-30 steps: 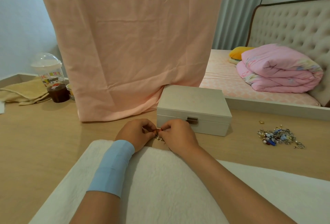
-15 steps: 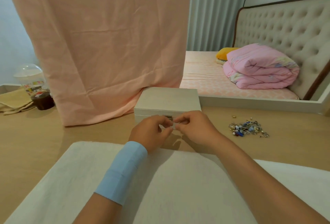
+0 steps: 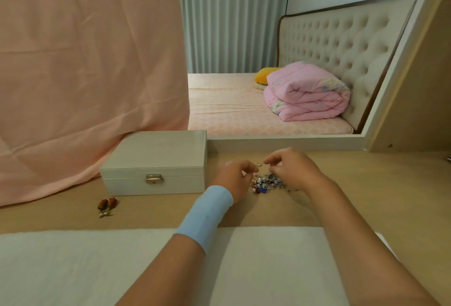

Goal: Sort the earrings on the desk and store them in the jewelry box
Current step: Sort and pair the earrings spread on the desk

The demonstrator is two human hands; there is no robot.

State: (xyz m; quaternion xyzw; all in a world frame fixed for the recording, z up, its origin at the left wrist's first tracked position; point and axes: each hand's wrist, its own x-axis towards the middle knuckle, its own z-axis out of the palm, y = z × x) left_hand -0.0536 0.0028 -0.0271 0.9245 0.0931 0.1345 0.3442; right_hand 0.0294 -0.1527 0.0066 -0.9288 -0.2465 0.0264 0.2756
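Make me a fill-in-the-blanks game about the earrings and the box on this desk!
1. The lid of the jewelry box is ____.
2. The red earrings lie on the desk in ____ of the box.
3. The left hand and the right hand are both over the ____ of earrings.
4. The band on the left wrist is light ____.

Missing words: closed; front; pile; blue

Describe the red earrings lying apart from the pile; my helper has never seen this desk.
Find the white jewelry box on the desk. Just before its front left corner lie the red earrings, alone. Unlike the mixed pile between the hands, right of the box, they are two red pieces together.
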